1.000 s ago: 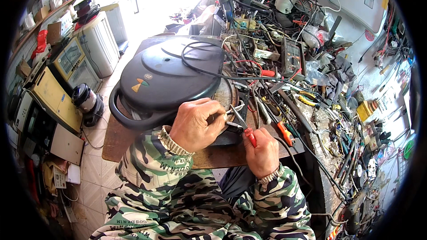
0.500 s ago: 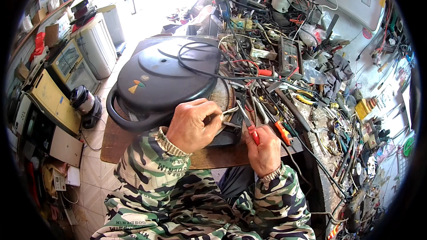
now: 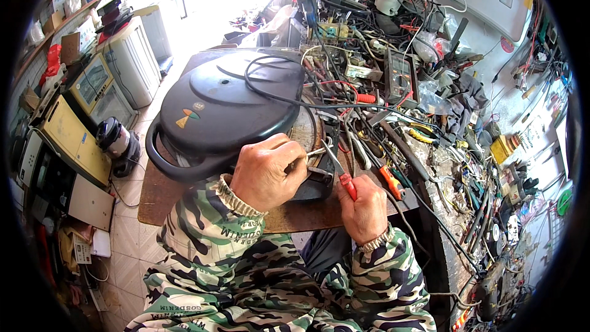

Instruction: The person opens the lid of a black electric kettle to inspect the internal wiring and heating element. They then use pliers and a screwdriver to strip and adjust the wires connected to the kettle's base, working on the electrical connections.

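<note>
The left grip (image 3: 268,170) is pinching a pale wire (image 3: 316,152); the right grip (image 3: 365,209) is clenching a red-handled knife (image 3: 348,185) at 4 o'clock from the electric griddle (image 3: 227,101).

A small knife (image 3: 338,166) with a red handle (image 3: 348,186) and a narrow metal blade is pointing its tip toward eleven o'clock, its handle slanting to five. Close beside the blade, a pale wire (image 3: 314,153) is showing near the four o'clock edge of a rounded black electric pan (image 3: 233,101), which is lying flat, lid down, its loop handle (image 3: 184,174) jutting toward eight o'clock.
</note>
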A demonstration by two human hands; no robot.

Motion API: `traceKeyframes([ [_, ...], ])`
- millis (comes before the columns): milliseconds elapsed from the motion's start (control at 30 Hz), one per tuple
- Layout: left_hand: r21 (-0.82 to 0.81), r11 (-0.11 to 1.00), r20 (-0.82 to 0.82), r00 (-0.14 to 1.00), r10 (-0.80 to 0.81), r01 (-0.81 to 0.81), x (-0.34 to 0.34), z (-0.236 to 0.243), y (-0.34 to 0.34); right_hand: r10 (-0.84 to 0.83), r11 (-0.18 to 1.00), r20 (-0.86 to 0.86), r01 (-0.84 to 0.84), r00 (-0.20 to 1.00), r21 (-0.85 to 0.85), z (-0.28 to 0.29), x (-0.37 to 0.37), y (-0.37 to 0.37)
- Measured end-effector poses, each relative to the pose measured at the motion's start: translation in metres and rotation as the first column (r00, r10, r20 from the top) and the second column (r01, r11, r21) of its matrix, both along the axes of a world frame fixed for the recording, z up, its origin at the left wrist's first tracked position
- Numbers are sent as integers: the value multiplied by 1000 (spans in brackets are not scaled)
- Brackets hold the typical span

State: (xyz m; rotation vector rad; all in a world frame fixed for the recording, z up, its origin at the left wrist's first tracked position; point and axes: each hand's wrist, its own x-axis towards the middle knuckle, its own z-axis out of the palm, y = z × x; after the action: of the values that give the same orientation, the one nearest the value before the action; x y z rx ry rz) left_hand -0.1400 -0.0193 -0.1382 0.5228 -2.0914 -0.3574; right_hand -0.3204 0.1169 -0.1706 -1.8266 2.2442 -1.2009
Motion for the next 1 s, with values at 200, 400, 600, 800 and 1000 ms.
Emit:
traceKeyframes([
  [200,33,999,-29,999,-33,34,1,0,-1,43,999,65,-41,997,-32,1,0,-1],
  [400,146,985,-77,994,-77,87,1,4,2,66,991,322,-101,944,93,-2,-5,1],
  [600,161,967,-156,973,-171,196,-1,7,4,99,875,901,-469,422,124,14,-13,8],
  [800,83,958,-164,952,-259,275,2,5,-2,94,799,973,-599,211,53,16,-10,8],
  [1000,190,951,-162,963,-214,243,-1,4,2,131,888,791,-425,598,175,8,-13,16],
])
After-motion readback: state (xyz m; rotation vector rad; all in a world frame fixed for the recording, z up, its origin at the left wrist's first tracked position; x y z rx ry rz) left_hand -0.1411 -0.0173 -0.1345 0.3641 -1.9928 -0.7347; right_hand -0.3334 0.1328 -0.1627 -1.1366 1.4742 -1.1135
